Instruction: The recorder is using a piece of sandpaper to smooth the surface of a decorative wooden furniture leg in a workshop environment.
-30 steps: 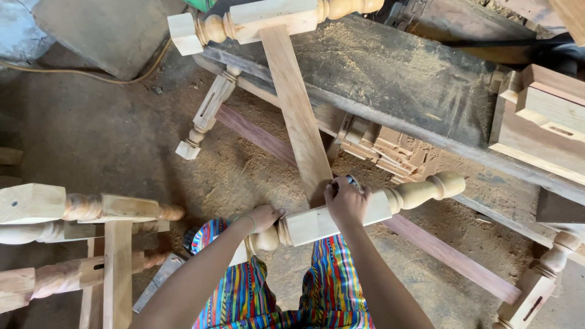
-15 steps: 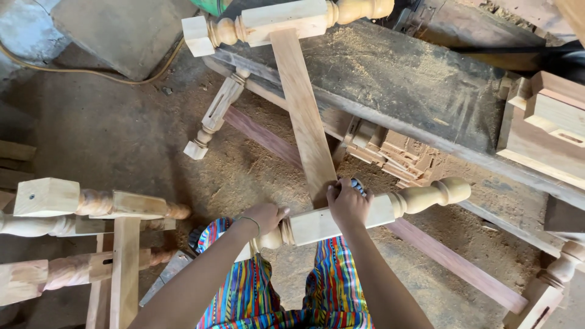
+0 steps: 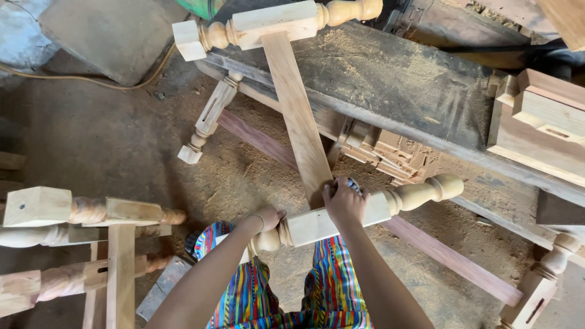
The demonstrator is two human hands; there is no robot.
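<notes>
Two hands gripped the near turned leg (image 3: 365,213): our left hand (image 3: 267,218) clasped its rounded end, our right hand (image 3: 343,201) pressed over the joint where the flat rail (image 3: 297,116) entered, steadying it. The rail ran up to a second leg (image 3: 274,24) propped on the dusty workbench (image 3: 414,85), keeping the frame raised above the sawdust floor (image 3: 122,152).

Both forearms reach up from the bottom edge of the head view, bare, converging on the turned wooden leg (image 3: 359,210). L hand (image 3: 267,218) is cupped over the leg's narrow turned end, fingers curled round it, thin bracelet at the wrist. R hand (image 3: 343,204) is pressed palm-down on the leg's square block, fingers bent over its far edge, knuckles up. R arm runs nearly straight; L arm angles in from lower left.
</notes>
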